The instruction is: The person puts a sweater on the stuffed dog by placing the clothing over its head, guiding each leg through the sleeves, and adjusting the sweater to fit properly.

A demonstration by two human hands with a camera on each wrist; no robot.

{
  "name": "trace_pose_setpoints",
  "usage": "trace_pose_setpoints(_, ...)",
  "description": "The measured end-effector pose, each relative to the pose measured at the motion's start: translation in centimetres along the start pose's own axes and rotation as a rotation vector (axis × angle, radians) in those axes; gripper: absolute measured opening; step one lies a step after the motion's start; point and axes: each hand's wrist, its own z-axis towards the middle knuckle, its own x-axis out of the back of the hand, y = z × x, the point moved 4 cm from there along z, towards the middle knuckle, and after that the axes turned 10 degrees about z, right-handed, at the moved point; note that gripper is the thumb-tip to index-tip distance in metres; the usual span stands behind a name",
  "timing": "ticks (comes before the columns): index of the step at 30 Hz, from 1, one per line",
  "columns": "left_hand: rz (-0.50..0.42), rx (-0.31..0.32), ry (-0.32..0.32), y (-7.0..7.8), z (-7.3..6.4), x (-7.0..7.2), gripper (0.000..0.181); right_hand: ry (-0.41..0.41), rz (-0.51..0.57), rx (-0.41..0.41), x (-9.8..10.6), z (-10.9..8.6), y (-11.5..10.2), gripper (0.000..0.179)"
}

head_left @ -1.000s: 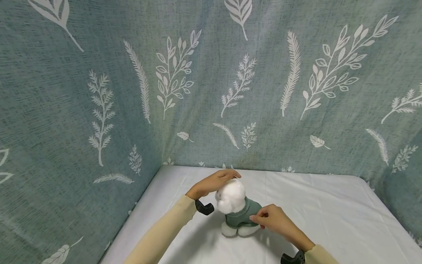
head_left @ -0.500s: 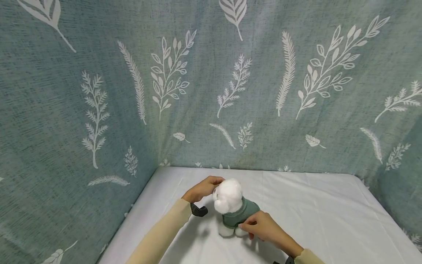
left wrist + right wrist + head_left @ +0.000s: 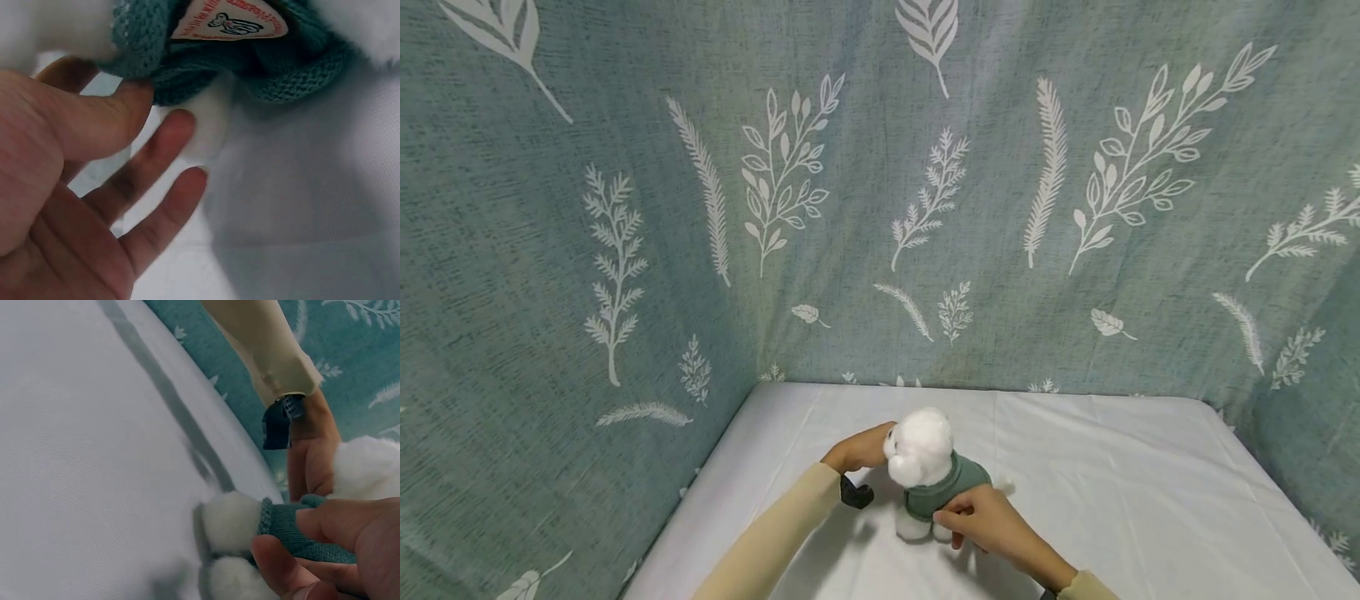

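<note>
A white plush dog (image 3: pixel 922 442) in a green knitted sweater (image 3: pixel 958 481) stands upright on the white-covered surface, its head turned to the left. My left hand (image 3: pixel 861 447) is at the dog's front, partly hidden behind its face. In the left wrist view its thumb and index finger pinch the sweater's rolled edge (image 3: pixel 181 87), and the other fingers (image 3: pixel 170 206) are spread loosely. Beside the legs, my right hand (image 3: pixel 988 517) pinches the sweater's lower side between thumb and index finger. Two fluffy white paws (image 3: pixel 231 522) show under the hem in the right wrist view.
The white cloth (image 3: pixel 1120 483) spreads around the dog. Green leaf-patterned curtains (image 3: pixel 850 208) close off the back and sides. Each wrist wears a black strap, such as the left one (image 3: pixel 856 493). A printed label (image 3: pixel 231 20) lies inside the sweater's neck area.
My left hand has come down from the top of the dog's head to its front. My right hand has slid from the dog's rear side toward the sweater's lower edge by the legs.
</note>
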Motion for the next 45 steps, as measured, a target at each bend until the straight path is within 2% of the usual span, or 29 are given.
trace_pose_setpoints(8, 0.044, -0.068, 0.015, 0.3, -0.1, 0.0, 0.037, 0.094, -0.014, 0.017, 0.1, 0.0, 0.0, 0.034)
trace_pose_setpoints(10, 0.044, -0.063, 0.02, 0.2, -0.3, 0.0, 0.035, 0.146, -0.065, 0.046, 0.4, -0.1, 0.1, 0.033)
trace_pose_setpoints(12, 0.041, -0.051, 0.034, 0.1, -0.6, 0.0, 0.024, 0.204, -0.14, 0.078, 0.8, -0.1, 0.1, 0.031)
trace_pose_setpoints(16, -0.04, -0.029, 0.058, -0.2, -0.9, -0.4, 0.016, 0.301, -0.275, 0.118, 1.7, -0.1, 0.3, 0.029)
trace_pose_setpoints(22, -0.183, -0.08, 0.081, 0.6, -0.7, -1.2, 0.037, 0.362, -0.308, 0.14, 3.5, 0.0, 0.2, 0.025)
trace_pose_setpoints(28, -0.177, -0.057, 0.151, 1.2, -0.4, -2.1, 0.031, 0.362, -0.324, 0.142, 5.4, 0.2, 0.2, 0.023)
trace_pose_setpoints(36, -0.051, -0.061, 0.273, 2.5, -0.3, -3.5, 0.034, 0.34, -0.361, 0.189, 7.3, 0.4, 0.6, 0.028)
trace_pose_setpoints(42, 0.022, -0.061, 0.29, 3.2, -0.3, -4.4, 0.035, 0.323, -0.4, 0.212, 8.3, 0.7, 1.2, 0.02)
trace_pose_setpoints(45, 0.069, -0.074, 0.278, 3.3, -0.2, -4.8, 0.045, 0.316, -0.408, 0.227, 8.5, 0.7, 1.3, 0.018)
